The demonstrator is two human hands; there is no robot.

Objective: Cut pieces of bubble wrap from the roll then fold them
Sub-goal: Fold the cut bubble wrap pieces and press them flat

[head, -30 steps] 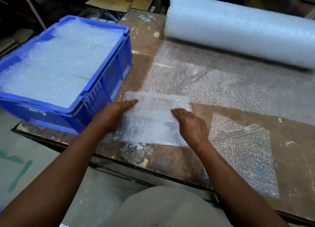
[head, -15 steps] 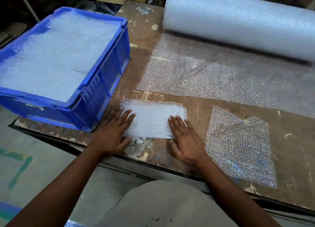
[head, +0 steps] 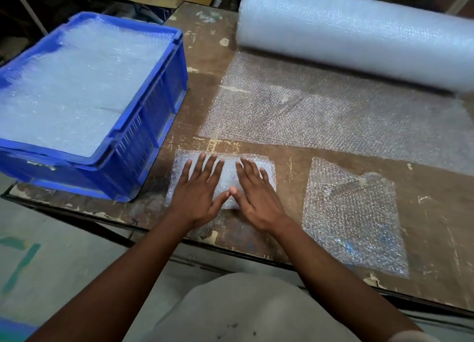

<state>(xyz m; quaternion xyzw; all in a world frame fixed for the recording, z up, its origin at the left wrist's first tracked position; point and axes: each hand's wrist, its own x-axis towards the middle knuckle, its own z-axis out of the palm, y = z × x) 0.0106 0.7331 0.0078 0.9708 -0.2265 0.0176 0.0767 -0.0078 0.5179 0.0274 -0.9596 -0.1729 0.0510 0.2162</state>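
Two flat hands, left hand [head: 198,195] and right hand [head: 256,195], press one folded piece [head: 228,173] on the worktop [head: 295,228]; each grip is released. One roll [head: 354,31], one loose piece [head: 351,218], one blue crate [head: 154,126].

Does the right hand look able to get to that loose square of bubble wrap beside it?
Probably yes. The right hand lies flat on the folded piece, with only bare table before the loose square.

Blue crate [head: 143,126], clear bubbly wrap roll [head: 359,33], scuffed brown table [head: 295,167]
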